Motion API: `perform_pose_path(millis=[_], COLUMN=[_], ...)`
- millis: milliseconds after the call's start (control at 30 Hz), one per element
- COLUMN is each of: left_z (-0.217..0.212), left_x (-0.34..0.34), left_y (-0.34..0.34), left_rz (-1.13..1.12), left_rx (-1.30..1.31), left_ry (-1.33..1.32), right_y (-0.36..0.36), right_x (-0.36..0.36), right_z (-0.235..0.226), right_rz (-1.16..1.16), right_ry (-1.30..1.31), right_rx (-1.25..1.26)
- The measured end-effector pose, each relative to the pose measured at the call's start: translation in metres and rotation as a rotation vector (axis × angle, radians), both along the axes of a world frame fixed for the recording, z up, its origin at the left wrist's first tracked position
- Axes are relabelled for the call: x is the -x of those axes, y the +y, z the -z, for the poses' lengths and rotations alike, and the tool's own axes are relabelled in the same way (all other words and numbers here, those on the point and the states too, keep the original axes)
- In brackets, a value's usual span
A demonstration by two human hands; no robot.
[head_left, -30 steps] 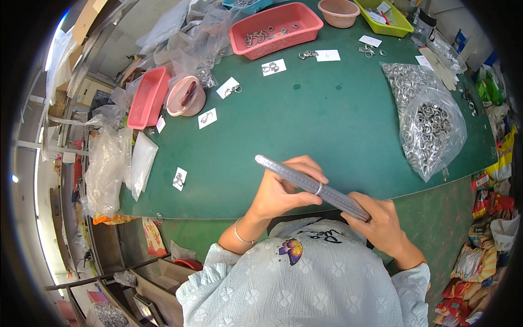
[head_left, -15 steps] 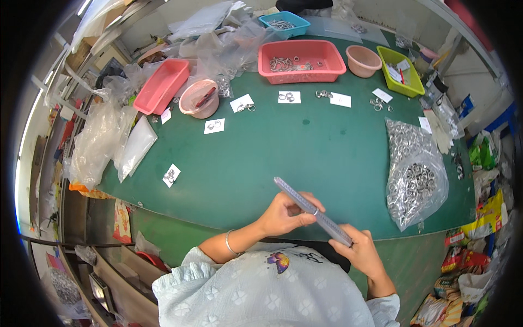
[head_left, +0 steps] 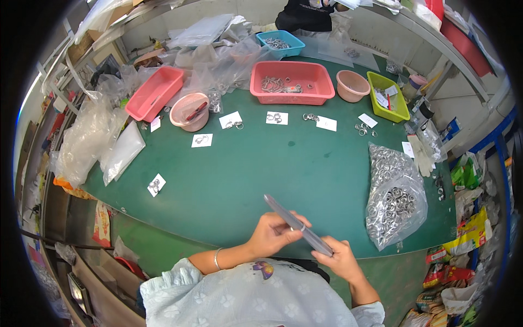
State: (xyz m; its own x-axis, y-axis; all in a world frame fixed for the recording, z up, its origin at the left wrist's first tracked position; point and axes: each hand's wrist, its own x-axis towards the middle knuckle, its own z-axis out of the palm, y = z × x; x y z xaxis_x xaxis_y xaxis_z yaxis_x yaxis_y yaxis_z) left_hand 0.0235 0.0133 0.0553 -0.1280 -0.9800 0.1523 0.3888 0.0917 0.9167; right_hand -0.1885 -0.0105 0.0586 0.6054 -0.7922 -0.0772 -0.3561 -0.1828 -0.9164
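A grey ring mandrel [head_left: 317, 241], a long tapered stick with fine markings, slants above the table's near edge, thin end up and to the left. My right hand [head_left: 339, 258] is closed round its thick lower end. Partway along the stick sits a thin silver ring [head_left: 303, 226]. My left hand [head_left: 275, 233] is closed at that spot, thumb and fingers pinching the ring, with some fingers hidden behind the mandrel. To the right, a clear plastic bag [head_left: 396, 199] full of silver rings lies on the green table [head_left: 245, 169].
White cards [head_left: 201, 140] with small groups of rings lie in an arc across the table. Behind them stand a pink basket [head_left: 292, 99], a round pink bowl [head_left: 352, 86], a yellow-green basket [head_left: 389, 95] and a blue basket [head_left: 280, 43]. Plastic bags [head_left: 122, 150] crowd the left. Another person [head_left: 304, 17] is at the back.
The head view has tilted up and turned slightly right, so table things sit lower and further left. More of the other person shows. Both hands keep their hold on the mandrel and ring.
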Motion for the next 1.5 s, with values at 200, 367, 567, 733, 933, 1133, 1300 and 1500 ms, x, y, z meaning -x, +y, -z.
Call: perform_pose_path(millis=[200,367,567,733,933,1133,1300,1500], left_z=[0.016,0.016,-0.005,-0.013,-0.008,-0.018,-0.005,-0.012], left_x=[0.005,0.008,-0.019,-0.022,-0.027,-0.044,-0.027,-0.039], left_y=[-0.005,0.005,0.006,0.015,0.006,0.019,0.018,0.008], left_rz=[-0.128,-0.175,0.105,0.057,-0.179,-0.098,-0.332,-0.182], left_rx=[-0.041,0.046,-0.008,0.07,0.132,0.209,0.254,0.087], left_ry=[0.074,0.031,0.024,-0.1,-0.066,-0.337,-0.19,-0.088], right_y=[-0.004,0.0,-0.011,-0.014,-0.019,-0.025,-0.014,-0.015], right_x=[-0.01,-0.012,0.007,-0.008,-0.04,-0.044,-0.048,-0.049], right_z=[0.01,0.014,0.012,0.026,0.006,-0.016,0.003,-0.015], right_rz=[0.072,0.071,-0.107,-0.389,-0.102,-0.342,-0.095,-0.164], right_ry=[0.151,0.153,0.0,-0.5,0.017,0.057,0.096,0.051], right_rx=[0.24,0.441,-0.205,-1.155,-0.169,-0.04,0.372,0.054])
